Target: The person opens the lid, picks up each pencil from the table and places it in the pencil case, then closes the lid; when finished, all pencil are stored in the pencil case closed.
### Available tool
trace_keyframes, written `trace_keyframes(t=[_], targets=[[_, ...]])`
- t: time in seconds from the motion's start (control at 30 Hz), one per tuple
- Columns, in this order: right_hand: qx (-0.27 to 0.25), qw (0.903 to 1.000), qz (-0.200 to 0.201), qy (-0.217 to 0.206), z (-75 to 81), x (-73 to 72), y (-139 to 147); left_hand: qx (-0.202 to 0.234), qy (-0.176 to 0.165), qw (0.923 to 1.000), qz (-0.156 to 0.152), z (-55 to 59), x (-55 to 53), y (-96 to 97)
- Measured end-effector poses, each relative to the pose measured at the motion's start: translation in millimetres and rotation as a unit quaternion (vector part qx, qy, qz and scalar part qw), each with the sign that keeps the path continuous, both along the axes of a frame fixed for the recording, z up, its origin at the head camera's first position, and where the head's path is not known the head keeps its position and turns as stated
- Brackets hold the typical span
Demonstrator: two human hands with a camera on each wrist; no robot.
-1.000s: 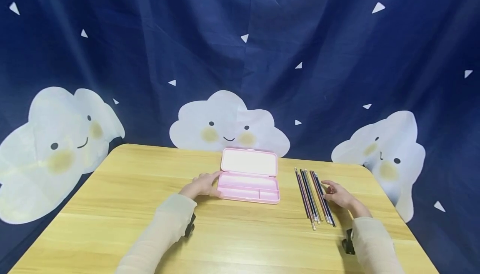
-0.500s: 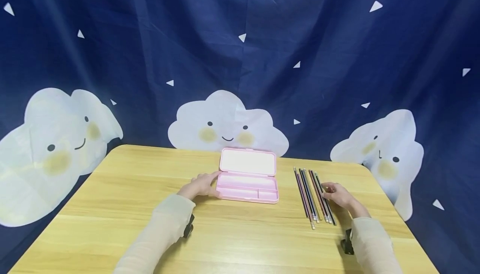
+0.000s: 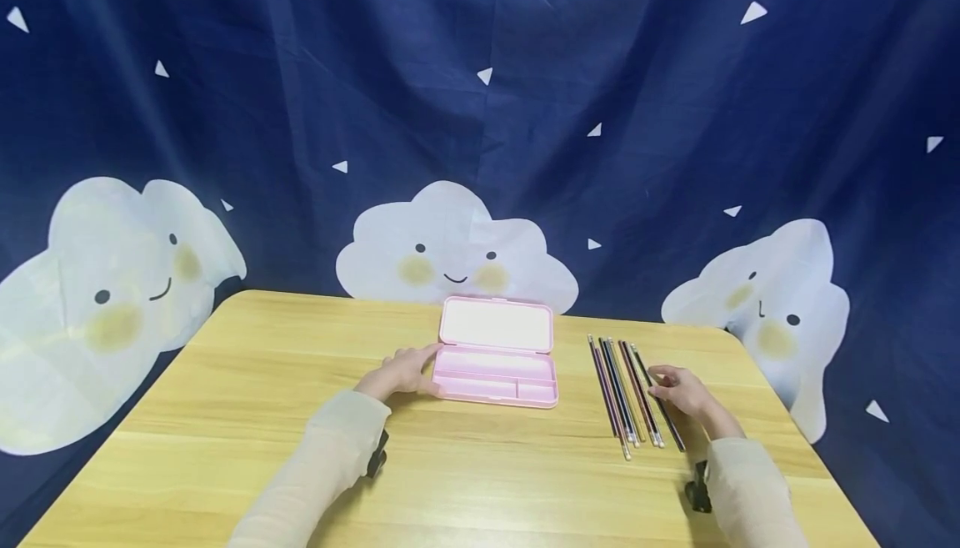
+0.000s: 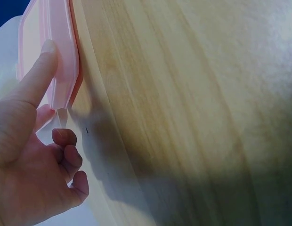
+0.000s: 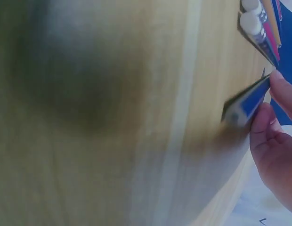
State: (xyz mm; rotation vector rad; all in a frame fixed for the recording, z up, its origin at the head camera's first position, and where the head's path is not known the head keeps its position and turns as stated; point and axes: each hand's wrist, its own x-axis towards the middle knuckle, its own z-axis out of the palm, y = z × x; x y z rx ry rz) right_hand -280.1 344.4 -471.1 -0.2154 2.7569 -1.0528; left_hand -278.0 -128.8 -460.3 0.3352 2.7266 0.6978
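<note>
A pink pencil case (image 3: pixel 495 401) stands with its lid raised, its compartments bare. My left hand (image 3: pixel 402 370) holds the case's left end; in the left wrist view the thumb presses on the pink side (image 4: pixel 66 52) while the other fingers curl below. To the right of the case, several pencils (image 3: pixel 616 389) lie side by side with white eraser ends towards me. My right hand (image 3: pixel 684 391) pinches a dark pencil (image 3: pixel 672 429) between thumb and fingers, a small gap away from the row. In the right wrist view this pencil's blue side (image 5: pixel 252 101) shows.
The wooden table (image 3: pixel 480 481) has rounded far corners. Behind it hangs a dark blue curtain (image 3: pixel 420 98) printed with white clouds and triangles, close to the back edge and the raised lid.
My right hand has closed on the rightmost pencil and drawn it slightly right, apart from the others. My left hand stays at the pencil case.
</note>
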Motion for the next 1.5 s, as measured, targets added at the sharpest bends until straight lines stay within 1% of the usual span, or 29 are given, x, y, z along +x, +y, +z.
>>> trace_keyframes(t=[0.1,0.2,0.3,0.37,0.6,0.67,0.8,0.93,1.1,1.23,1.4,1.5], targets=[[0.004,1.0,0.0,0.0,0.4,0.2,-1.1,0.0,0.002,1.0,-0.001,0.4,-0.1,-0.5],[0.033,0.9994,0.012,0.008,1.9,-0.2,-2.9,-0.001,0.001,1.0,-0.001,0.3,-0.1,-1.2],[0.064,0.9977,0.012,0.017,2.5,-1.2,-4.1,0.0,-0.001,1.0,0.0,0.1,0.6,-1.9],[0.071,0.9972,0.013,0.017,2.7,-1.4,-4.8,0.001,-0.002,1.0,0.0,0.5,1.1,-2.2],[0.056,0.9984,-0.001,0.005,5.1,-1.0,-6.2,0.002,0.0,1.0,-0.001,-0.4,0.5,-3.3],[0.054,0.9985,0.003,0.007,6.4,-1.3,-5.7,0.002,0.001,1.0,-0.001,-0.5,0.2,-3.4],[0.053,0.9979,0.013,0.035,8.1,-3.1,-4.0,0.005,-0.001,1.0,0.0,-0.5,-0.1,-2.7],[0.045,0.9969,0.009,0.064,9.5,-4.3,-4.8,0.009,-0.003,1.0,-0.001,-0.9,-0.2,-1.3],[0.018,0.9973,0.003,0.071,12.0,-4.7,-12.5,0.008,0.001,1.0,-0.001,-2.0,-0.4,-0.8],[-0.007,0.997,0.002,0.077,15.5,-6.1,-21.3,0.007,-0.003,1.0,0.0,-2.1,-0.9,0.1],[-0.058,0.9953,-0.006,0.077,20.1,-9.4,-35.6,0.003,-0.008,1.0,0.003,-1.8,-0.6,0.1],[-0.077,0.9934,-0.01,0.085,20.5,-11.8,-43.8,0.001,-0.008,1.0,0.003,-1.8,-0.3,-0.3]])
